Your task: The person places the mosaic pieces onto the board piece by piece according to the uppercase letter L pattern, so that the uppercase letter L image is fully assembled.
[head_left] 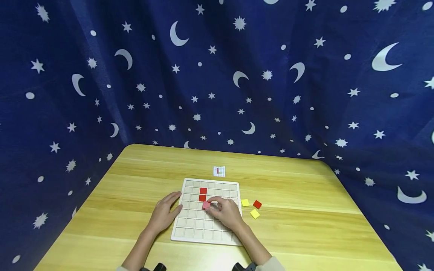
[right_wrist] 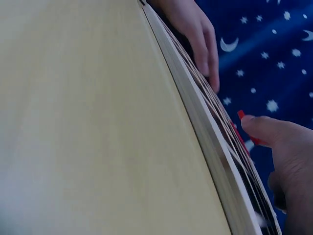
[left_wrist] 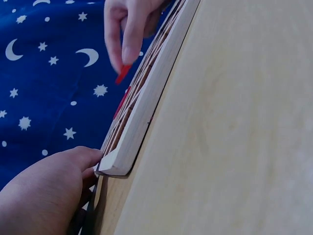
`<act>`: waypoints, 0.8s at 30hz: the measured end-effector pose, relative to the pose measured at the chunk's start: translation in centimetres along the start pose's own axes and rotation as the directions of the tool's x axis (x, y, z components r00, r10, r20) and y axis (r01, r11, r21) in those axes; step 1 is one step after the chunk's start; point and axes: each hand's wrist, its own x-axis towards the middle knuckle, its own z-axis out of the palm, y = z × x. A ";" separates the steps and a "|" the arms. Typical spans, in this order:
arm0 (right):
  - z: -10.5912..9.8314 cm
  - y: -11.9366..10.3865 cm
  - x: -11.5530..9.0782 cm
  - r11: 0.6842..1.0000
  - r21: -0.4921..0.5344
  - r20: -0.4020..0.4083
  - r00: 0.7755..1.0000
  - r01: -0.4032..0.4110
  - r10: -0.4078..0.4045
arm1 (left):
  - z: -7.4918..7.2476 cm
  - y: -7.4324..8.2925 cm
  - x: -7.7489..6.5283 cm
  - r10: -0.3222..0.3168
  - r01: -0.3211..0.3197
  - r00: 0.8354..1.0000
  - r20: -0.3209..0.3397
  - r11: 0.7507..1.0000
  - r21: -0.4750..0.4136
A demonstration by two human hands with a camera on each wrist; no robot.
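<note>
One wood-grain table (head_left: 291,233) carries the white grid board (head_left: 194,232). At the board's left edge rests the left hand (head_left: 164,213), fingers relaxed; above its middle is the right hand (head_left: 227,213), closed in a pinch. Beyond the board lies a small card (head_left: 219,171). In this pinch, over the board, is a red tile (head_left: 205,205), probably light, stiff and rather slippery, best held by two opposite edges.

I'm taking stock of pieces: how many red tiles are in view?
4: two red tiles on the grid board, one pinched in the right hand, one on the table right of the board. That hand may hide others.
</note>
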 end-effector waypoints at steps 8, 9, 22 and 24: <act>1.5 -0.6 0.6 0.999 -0.043 0.013 1.000 -0.002 0.002 | 0.2 0.0 0.0 0.032 -0.032 0.999 -0.038 0.999 -0.001; 1.5 -0.7 0.6 0.999 -0.054 0.016 1.000 -0.003 0.004 | 0.2 0.0 0.0 0.027 -0.027 0.999 -0.037 1.000 0.000; 1.5 -1.1 0.5 0.997 -0.077 0.024 1.000 -0.011 0.013 | -0.1 0.1 0.0 -0.006 0.006 1.000 0.002 1.000 0.001; 1.3 -1.0 0.3 0.998 -0.057 0.012 1.000 -0.013 0.014 | -0.1 0.2 0.0 -0.007 0.007 1.000 0.003 1.000 -0.003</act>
